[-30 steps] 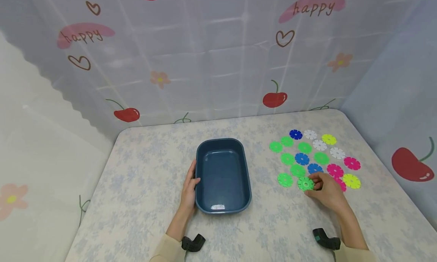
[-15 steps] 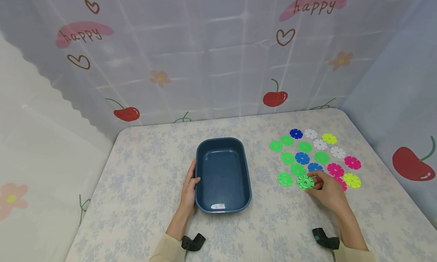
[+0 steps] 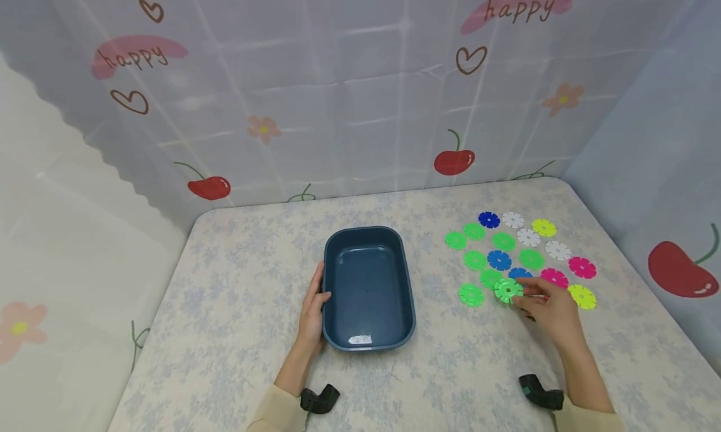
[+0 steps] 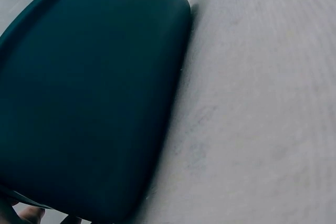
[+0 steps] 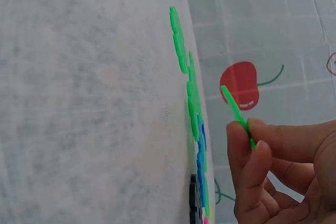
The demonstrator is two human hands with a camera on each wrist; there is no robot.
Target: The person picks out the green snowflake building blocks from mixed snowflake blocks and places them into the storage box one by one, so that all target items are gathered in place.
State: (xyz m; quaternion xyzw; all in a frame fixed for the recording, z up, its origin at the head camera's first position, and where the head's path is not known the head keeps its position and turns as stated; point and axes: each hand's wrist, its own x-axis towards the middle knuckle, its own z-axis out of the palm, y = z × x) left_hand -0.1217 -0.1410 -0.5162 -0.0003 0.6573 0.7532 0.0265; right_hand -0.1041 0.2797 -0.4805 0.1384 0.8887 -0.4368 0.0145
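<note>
The right hand, lower right of centre in the head view, pinches a green notched disc by its edge between thumb and fingertips; the right wrist view shows the disc tilted and lifted clear of the table, with only a sliver of its rim caught in the pinch. It looks like thin, stiff plastic, very light and probably slick, so the hold on the rim seems the sensible one: the notches around the edge give the fingertips something to bite on, whereas the flat face lying on the cloth would offer little purchase. A piece this light could flick out of a loose pinch. Just beyond the hand, toward the right of the frame, the other discs lie flat in loose rows, green, blue, white, yellow and pink, some touching. In the middle of the frame sits a dark blue tray, nothing visible inside it. The left hand rests against the tray's left wall, fingers fairly straight along it and the thumb hooked over the rim.
</note>
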